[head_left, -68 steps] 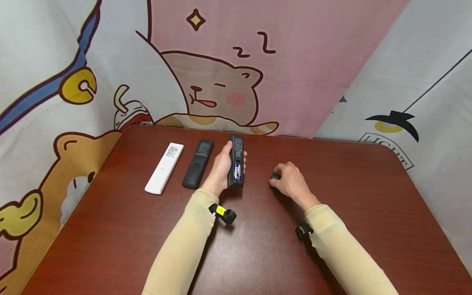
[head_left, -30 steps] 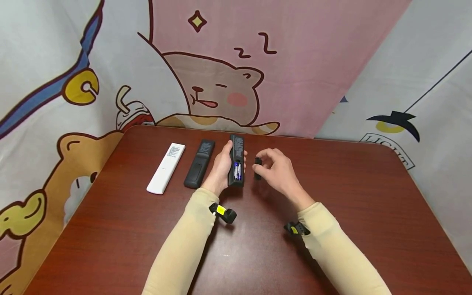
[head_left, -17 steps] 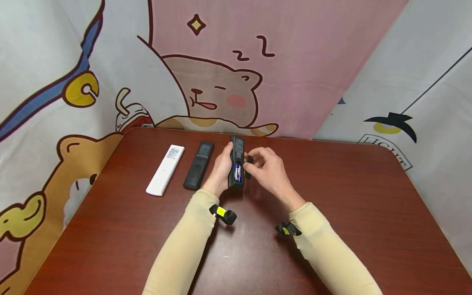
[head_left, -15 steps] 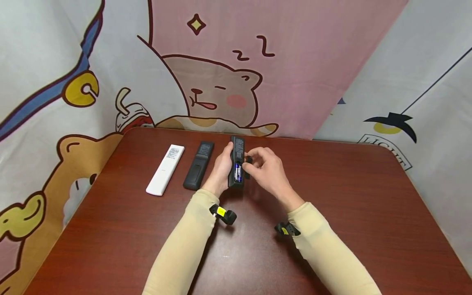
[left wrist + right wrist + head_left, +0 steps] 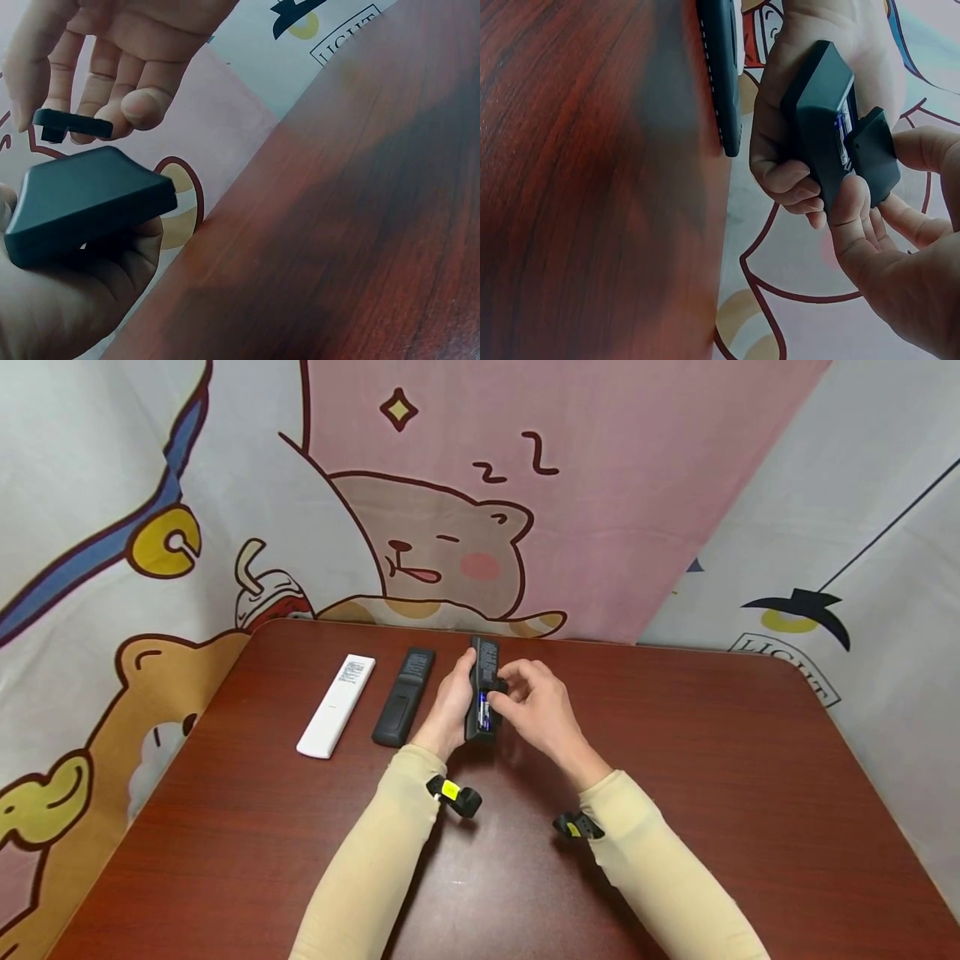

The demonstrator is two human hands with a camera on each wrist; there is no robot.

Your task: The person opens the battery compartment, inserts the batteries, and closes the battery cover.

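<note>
My left hand [image 5: 450,706] grips a black remote control [image 5: 487,658] with its back turned up. Two blue-and-silver batteries [image 5: 483,713] lie in its uncovered compartment. Between thumb and fingers, my right hand [image 5: 547,712] pinches a small black battery cover [image 5: 875,156]. The cover is close over the compartment, at its right side in the head view, and partly hides it. In the left wrist view a gap shows between the cover [image 5: 73,122] and the remote [image 5: 90,196]. The right wrist view shows the cover tilted beside the batteries.
Left of my hands, a second black remote [image 5: 403,697] lies face down with its cover on. Farther left lies a white remote [image 5: 336,706]. The reddish-brown table [image 5: 712,760] ends at a printed cloth [image 5: 600,527] behind it.
My right hand has brought the battery cover from over the table on the right leftward to the remote, now overlapping the compartment. The left hand keeps its grip, almost still.
</note>
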